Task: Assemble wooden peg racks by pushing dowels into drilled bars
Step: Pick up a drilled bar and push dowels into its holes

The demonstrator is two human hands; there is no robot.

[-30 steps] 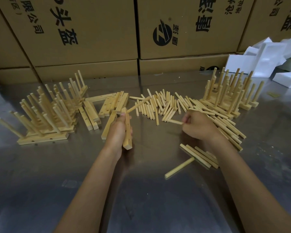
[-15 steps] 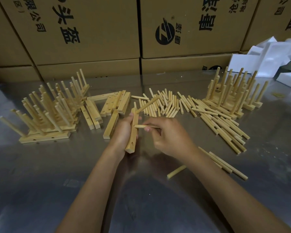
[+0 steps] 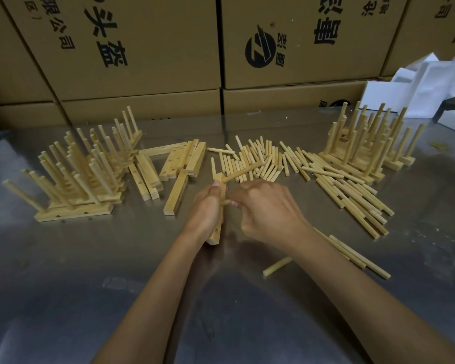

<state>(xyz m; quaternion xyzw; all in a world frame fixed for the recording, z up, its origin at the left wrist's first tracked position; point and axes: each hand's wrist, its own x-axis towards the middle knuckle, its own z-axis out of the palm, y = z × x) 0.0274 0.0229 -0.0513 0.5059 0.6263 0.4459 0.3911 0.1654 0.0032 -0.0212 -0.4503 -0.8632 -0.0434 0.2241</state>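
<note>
Grey metal table [image 3: 63, 285] carries finished pale wooden peg racks [image 3: 79, 179] at far left. At centre, the left hand [image 3: 208, 211] grips a drilled wooden bar [image 3: 216, 236] with one peg in; the right hand [image 3: 268, 208] pinches a short round dowel [image 3: 227, 202] against it.

A reflective metal tabletop [image 3: 63, 298] is backed by stacked printed cardboard boxes [image 3: 142, 48]; white foam pieces [image 3: 405, 93] are piled at right.

Brown cardboard boxes [image 3: 147, 48] printed with black characters and a round logo are stacked across the whole top of the frame. White foam pieces [image 3: 415, 93] lie heaped at the upper right, just before the boxes. A dull metal tabletop [image 3: 90, 298] fills the lower frame.
</note>
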